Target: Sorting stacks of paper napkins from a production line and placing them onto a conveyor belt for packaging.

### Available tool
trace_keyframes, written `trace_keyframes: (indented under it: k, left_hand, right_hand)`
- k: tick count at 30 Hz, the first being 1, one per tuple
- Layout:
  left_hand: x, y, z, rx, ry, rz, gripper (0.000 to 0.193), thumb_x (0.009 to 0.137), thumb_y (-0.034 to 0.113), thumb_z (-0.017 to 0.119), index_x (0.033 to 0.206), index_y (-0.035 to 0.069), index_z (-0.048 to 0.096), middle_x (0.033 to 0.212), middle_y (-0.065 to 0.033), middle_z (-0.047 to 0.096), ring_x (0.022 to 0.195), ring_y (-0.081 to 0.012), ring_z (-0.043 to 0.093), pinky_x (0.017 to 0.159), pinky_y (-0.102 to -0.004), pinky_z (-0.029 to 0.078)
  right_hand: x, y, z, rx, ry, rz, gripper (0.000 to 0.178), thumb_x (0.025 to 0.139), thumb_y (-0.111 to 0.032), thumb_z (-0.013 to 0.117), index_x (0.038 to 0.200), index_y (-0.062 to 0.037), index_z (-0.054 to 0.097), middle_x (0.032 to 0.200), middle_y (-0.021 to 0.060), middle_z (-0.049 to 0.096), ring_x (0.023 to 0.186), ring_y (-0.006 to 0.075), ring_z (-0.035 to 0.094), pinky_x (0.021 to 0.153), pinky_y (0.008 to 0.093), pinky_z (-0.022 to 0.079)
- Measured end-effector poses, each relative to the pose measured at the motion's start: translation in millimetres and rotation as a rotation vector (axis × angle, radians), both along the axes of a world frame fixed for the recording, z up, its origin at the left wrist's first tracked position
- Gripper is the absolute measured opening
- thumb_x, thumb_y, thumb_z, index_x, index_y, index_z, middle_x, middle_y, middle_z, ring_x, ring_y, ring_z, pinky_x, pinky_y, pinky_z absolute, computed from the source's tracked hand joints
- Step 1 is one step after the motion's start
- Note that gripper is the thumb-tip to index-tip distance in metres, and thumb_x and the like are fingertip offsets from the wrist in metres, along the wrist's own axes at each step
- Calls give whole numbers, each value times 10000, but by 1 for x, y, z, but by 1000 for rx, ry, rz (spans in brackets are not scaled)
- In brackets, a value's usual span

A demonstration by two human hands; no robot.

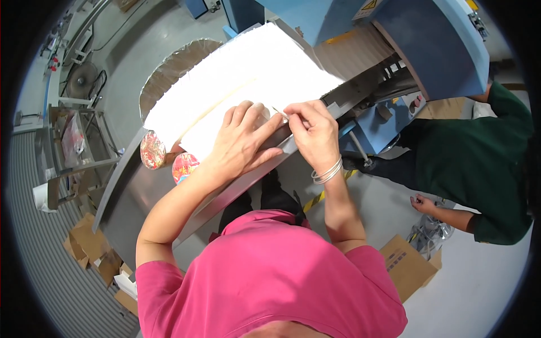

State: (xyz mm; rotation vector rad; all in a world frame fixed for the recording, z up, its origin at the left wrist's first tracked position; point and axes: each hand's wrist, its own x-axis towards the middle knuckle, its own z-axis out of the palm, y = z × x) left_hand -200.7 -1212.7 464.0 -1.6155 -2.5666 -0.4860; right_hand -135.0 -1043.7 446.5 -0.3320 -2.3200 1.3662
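Note:
A bright white sheet-like material (248,67), washed out by glare, lies across the metal worktable in front of me. My left hand (242,138) rests on its near part, palm down with the fingers spread. Close to those fingertips, my right hand (314,130) pinches at the near edge of the white material; what sits between thumb and finger is too small to make out. Two rounded red patterned pieces (153,150) (185,167) lie at the left end of the white material. Behind it shows a crinkled silvery sheet (169,70).
The metal table (127,188) curves down to the left. A blue machine (431,48) with a belt (355,53) stands at far right. A person in dark green (479,163) is on the right. Cardboard boxes (408,267) and a metal rack (84,160) stand around.

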Motion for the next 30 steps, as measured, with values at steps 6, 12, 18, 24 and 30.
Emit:
trace_keyframes:
  k: [6, 12, 18, 24, 30]
  left_hand:
    - [-6, 2, -4, 16, 8, -113, 499, 796, 438, 611, 1181, 128, 540, 1210, -138, 480, 1163, -328, 411, 991, -458, 299]
    - [-16, 3, 8, -70, 40, -173, 514, 834, 486, 561, 1129, 66, 552, 1203, -113, 510, 1219, -304, 401, 1022, -481, 266]
    - [-26, 5, 4, 19, -63, -122, 461, 842, 465, 566, 1088, 76, 585, 1151, -118, 537, 1178, -309, 435, 1005, -458, 290]
    - [-28, 6, 1, 24, -71, -120, 431, 848, 447, 570, 1093, 94, 601, 1159, -116, 539, 1172, -317, 436, 986, -446, 306]
    - [-29, 4, 1, 50, -84, -125, 426, 841, 433, 586, 1108, 101, 601, 1165, -117, 545, 1172, -316, 437, 987, -442, 308]
  right_hand:
    - [9, -8, -1, 391, -2, 16, 181, 743, -52, 659, 911, -119, 643, 873, 66, 504, 794, 263, 570, 626, 379, 494]
    - [8, -13, -12, 475, 50, -141, 195, 709, -88, 732, 882, -137, 657, 851, 52, 510, 701, 242, 577, 584, 346, 488]
    - [11, -16, -20, 479, 6, -347, 659, 647, -184, 812, 1194, -44, 472, 1123, 155, 501, 887, 332, 577, 727, 376, 514]
    - [12, -10, -17, 287, -119, -314, 795, 647, -230, 814, 1297, -31, 402, 1250, 169, 444, 1052, 368, 536, 806, 411, 497]
    - [14, -11, -19, 419, -51, -291, 772, 676, -257, 795, 1304, -27, 410, 1232, 169, 479, 1028, 358, 547, 803, 408, 497]
